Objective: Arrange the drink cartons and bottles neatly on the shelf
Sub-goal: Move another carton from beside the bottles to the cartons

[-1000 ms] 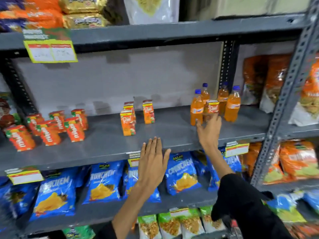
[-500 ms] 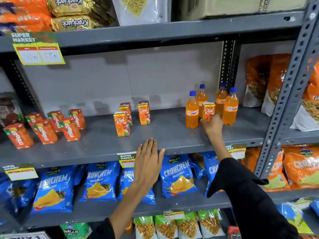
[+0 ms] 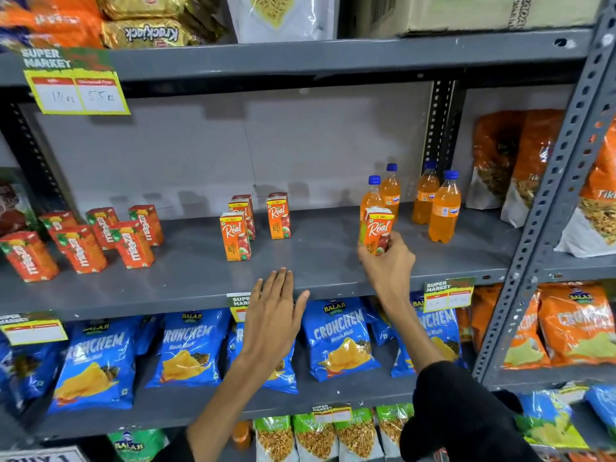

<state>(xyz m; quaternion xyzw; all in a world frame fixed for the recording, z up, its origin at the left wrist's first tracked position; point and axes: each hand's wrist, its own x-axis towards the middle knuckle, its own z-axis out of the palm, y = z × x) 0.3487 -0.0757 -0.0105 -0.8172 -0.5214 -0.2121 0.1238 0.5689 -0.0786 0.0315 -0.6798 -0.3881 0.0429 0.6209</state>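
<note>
My right hand grips an orange Real juice carton, held upright in front of the left pair of orange soda bottles. Two more blue-capped bottles stand to the right. Three Real cartons stand mid-shelf on the grey shelf, one of them set apart to the right. Several red Maaza cartons are grouped at the left. My left hand is flat and open at the shelf's front edge, holding nothing.
Blue Crunchem snack bags fill the shelf below. Orange snack bags stand in the neighbouring bay right of a perforated grey upright. Price tags hang on the shelf's front edge. Biscuit packs sit on the top shelf.
My right hand has pulled the Real carton out from among the bottles, forward and left. The left hand stays at the shelf edge.
</note>
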